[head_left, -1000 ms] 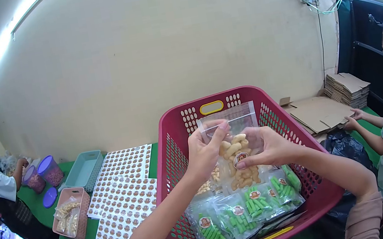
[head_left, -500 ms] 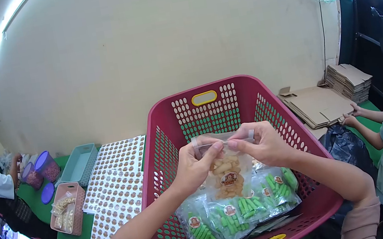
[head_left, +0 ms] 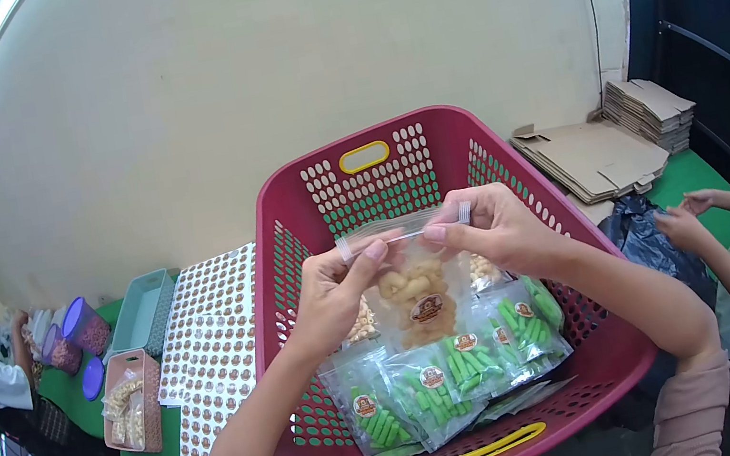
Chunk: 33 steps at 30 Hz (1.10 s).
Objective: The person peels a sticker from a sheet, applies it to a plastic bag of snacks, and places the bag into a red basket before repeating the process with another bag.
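Between my two hands hangs a clear zip bag (head_left: 418, 301) of pale yellow snacks with a round brown label. My left hand (head_left: 337, 291) pinches its top edge on the left, thumb along the zip strip. On the right, my right hand (head_left: 499, 230) pinches the same edge, with the bag's corner sticking up past the fingers. Below the bag stands a dark red laundry basket (head_left: 604, 386) with yellow handles. In it lie several clear packets of green snack sticks (head_left: 433, 405), and packets of pale snacks show partly behind the held bag.
Sheets of round stickers (head_left: 210, 341) lie left of the basket on a green-covered table. Beyond them are a pink basket (head_left: 132, 402), a teal basket (head_left: 143, 313) and purple-lidded tubs (head_left: 87, 328). Flattened cardboard boxes (head_left: 599, 155) and a black plastic bag (head_left: 641, 230) lie right. One person stands on each side.
My hands have risen slightly with the bag, and its top edge is spread wider between them. The view has shifted a little. The person on the right has drawn their hands off the cardboard.
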### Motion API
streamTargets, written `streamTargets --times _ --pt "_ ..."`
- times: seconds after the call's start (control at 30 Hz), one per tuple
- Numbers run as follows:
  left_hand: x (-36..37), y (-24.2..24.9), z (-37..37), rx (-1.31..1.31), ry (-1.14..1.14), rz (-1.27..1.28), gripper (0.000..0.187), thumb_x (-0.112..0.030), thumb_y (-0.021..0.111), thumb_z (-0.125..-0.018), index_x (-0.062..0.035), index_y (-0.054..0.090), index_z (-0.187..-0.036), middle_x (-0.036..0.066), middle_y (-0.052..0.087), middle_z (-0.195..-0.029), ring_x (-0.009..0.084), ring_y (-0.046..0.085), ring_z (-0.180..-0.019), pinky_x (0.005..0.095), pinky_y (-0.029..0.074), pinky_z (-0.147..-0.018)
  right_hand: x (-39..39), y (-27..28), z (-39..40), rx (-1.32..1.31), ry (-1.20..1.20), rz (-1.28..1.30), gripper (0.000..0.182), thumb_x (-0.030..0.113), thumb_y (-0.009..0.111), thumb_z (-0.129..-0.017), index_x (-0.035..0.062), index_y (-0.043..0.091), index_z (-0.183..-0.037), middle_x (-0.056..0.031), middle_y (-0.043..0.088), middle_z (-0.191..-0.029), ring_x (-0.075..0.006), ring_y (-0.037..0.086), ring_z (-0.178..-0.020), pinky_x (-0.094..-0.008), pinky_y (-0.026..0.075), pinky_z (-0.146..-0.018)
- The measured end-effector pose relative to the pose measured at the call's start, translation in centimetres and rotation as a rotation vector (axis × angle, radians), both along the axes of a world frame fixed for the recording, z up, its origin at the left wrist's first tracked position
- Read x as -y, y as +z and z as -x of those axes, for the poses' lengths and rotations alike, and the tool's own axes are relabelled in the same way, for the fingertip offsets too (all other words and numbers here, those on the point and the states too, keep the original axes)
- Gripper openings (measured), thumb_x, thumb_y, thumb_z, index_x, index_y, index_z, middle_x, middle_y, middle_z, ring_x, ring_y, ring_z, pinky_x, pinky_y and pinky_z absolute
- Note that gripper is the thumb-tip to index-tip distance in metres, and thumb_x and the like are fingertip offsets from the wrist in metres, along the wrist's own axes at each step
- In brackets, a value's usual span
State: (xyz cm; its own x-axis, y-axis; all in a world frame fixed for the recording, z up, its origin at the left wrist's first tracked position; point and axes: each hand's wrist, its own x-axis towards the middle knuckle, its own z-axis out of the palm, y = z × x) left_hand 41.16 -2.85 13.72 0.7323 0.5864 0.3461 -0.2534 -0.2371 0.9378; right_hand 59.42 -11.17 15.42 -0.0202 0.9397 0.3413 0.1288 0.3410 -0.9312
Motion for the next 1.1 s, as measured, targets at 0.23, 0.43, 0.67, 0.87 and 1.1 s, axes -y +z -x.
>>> streamTargets --times 0.23,0.43,0.67,0.87,1.1 --pt "-0.4 -0.2 0.4 0.030 0.063 0.039 0.025 -0.019 0.055 -0.082 0.0008 0.058 -0.098 0.008 0.060 -0.090 0.0117 0.057 -0.083 0.0281 0.047 -0.077 0.5 0.8 -0.2 0.035 0.014 0.028 0.016 0.017 0.059 -0.079 0.0014 0.059 -0.077 -0.0009 0.057 -0.070 -0.0040 0.051 -0.066 -0.0197 0.042 -0.060" --pt "0.3 0.0 -0.1 0.083 0.111 0.133 0.023 -0.017 0.057 -0.081 0.0016 0.057 -0.095 0.007 0.058 -0.089 0.0121 0.055 -0.083 0.0259 0.046 -0.075 0.9 0.9 -0.1 -0.021 0.042 0.014 0.015 0.015 0.057 -0.080 -0.0003 0.058 -0.082 -0.0011 0.057 -0.074 -0.0035 0.051 -0.066 -0.0199 0.042 -0.060" --pt "1.6 -0.4 -0.3 0.011 0.248 -0.328 0.067 -0.019 0.066 -0.072 -0.0013 0.028 -0.124 0.011 0.035 -0.118 0.0191 0.032 -0.116 0.0319 0.035 -0.091 0.3 0.5 -0.8 -0.099 -0.227 -0.123 0.013 0.011 0.051 -0.084 -0.0014 0.054 -0.084 -0.0043 0.058 -0.077 -0.0054 0.054 -0.070 -0.0197 0.045 -0.063" --pt "2.0 -1.3 -0.6 0.017 0.013 -0.509 0.074 -0.028 0.064 -0.075 0.0002 0.022 -0.128 0.018 0.029 -0.128 0.0251 0.033 -0.118 0.0366 0.034 -0.093 1.9 -0.3 2.3 0.216 0.017 -0.207 0.026 0.014 0.052 -0.082 0.0009 0.047 -0.104 -0.0181 0.044 -0.120 -0.0248 0.044 -0.110 -0.0358 0.034 -0.092" --pt "0.5 -0.2 -0.3 0.061 0.107 0.032 0.040 -0.030 0.035 -0.091 0.0016 0.051 -0.109 0.010 0.054 -0.105 0.0149 0.052 -0.095 0.0290 0.042 -0.082 1.7 0.3 1.6 0.331 -0.359 -0.371 0.035 0.015 0.059 -0.075 0.0007 0.044 -0.104 -0.0106 0.044 -0.098 -0.0202 0.044 -0.096 -0.0328 0.037 -0.081"
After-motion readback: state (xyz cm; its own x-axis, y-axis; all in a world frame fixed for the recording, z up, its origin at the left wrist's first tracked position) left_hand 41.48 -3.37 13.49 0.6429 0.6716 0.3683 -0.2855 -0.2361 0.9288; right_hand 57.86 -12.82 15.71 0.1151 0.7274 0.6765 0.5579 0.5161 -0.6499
